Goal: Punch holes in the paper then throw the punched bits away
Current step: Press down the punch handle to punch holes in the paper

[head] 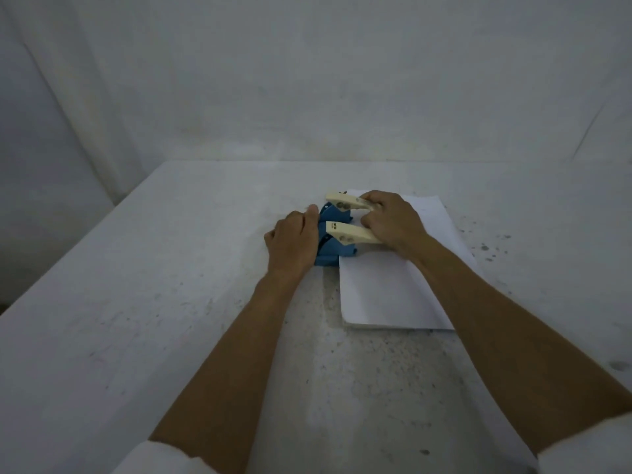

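Observation:
A blue hole punch (333, 249) with two cream lever arms stands mid-table. The left edge of a white sheet of paper (383, 292) is tucked into it. My left hand (294, 244) rests against the punch's left side and holds the blue base. My right hand (393, 222) lies over the right ends of both cream levers, fingers curled around them. The punch's slot and base underside are hidden by my hands.
The table (164, 302) is covered in a white, stained cloth, with dark specks (485, 249) right of the paper. A white draped backdrop (307, 80) rises behind the far table edge. My white sleeves show at the bottom of the view.

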